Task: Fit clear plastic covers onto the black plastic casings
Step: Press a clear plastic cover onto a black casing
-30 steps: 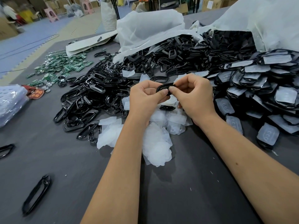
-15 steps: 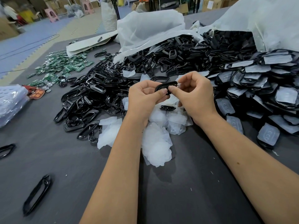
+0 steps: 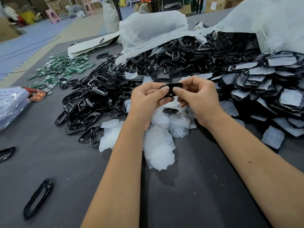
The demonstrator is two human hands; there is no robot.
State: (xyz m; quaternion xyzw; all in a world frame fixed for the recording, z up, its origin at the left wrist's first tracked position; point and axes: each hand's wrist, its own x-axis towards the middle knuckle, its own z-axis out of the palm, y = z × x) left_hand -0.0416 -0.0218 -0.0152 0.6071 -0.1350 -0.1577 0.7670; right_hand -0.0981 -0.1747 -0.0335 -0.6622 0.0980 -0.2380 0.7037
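Both hands, left (image 3: pixel 148 100) and right (image 3: pixel 196 94), pinch one casing (image 3: pixel 171 87) mid-fitting; next, press the cover's edges home.

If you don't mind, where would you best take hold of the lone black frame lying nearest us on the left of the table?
Pinch one long side rail of the frame near its middle, coming from above. It lies flat and apart from the piles, and its open centre lets a finger drop inside.

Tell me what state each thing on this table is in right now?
Black casing: held up between both hands.
Left hand: pinching the casing.
Right hand: pinching the casing.
Clear covers: loose pile, unfitted.
Bare casings: heaped, uncovered.
Covered casings: stacked, covers on.
Circuit boards: scattered loose.
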